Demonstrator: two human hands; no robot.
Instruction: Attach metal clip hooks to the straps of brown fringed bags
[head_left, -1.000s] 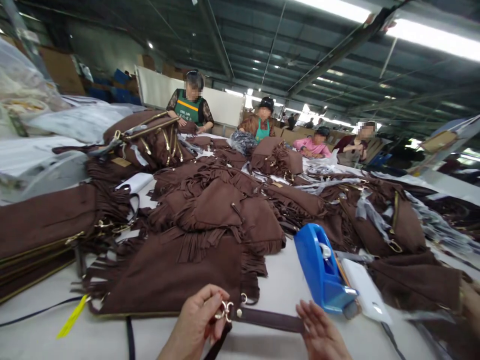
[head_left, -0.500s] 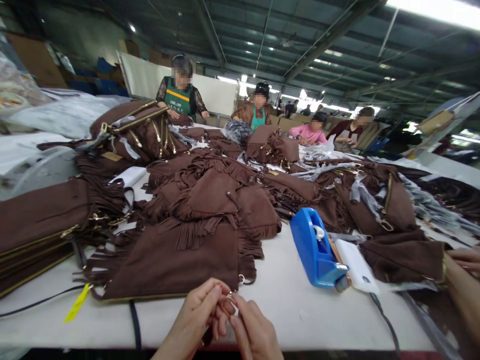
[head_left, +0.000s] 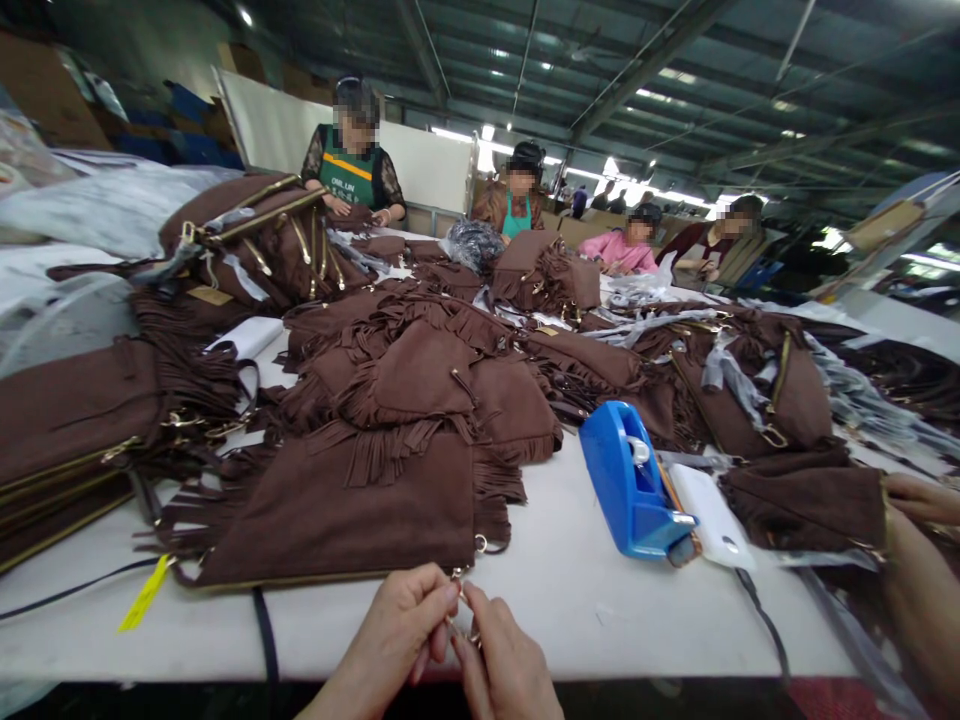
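A dark brown fringed bag (head_left: 360, 515) lies flat in front of me, its gold zipper along the near edge and a gold ring (head_left: 481, 544) at its right corner. Just below that edge, my left hand (head_left: 397, 630) is closed in a pinch on a small gold-coloured metal fitting (head_left: 457, 575) by the zipper's end. My right hand (head_left: 504, 650) meets it from the other side, thumb and fingers pinched on the same small hardware. The fingers hide most of the fitting, so its exact kind is unclear.
More brown fringed bags (head_left: 427, 370) are heaped behind. To the right stand a blue tape dispenser (head_left: 634, 490) and a white device (head_left: 712, 515) with a cable. Another person's arm (head_left: 922, 570) reaches in at far right, touching a brown bag (head_left: 810, 500). Several co-workers sit or stand across the table.
My fingers have drawn closer together around the small fitting; the brownish loop visible between them earlier is now mostly covered. The camera view has shifted slightly.
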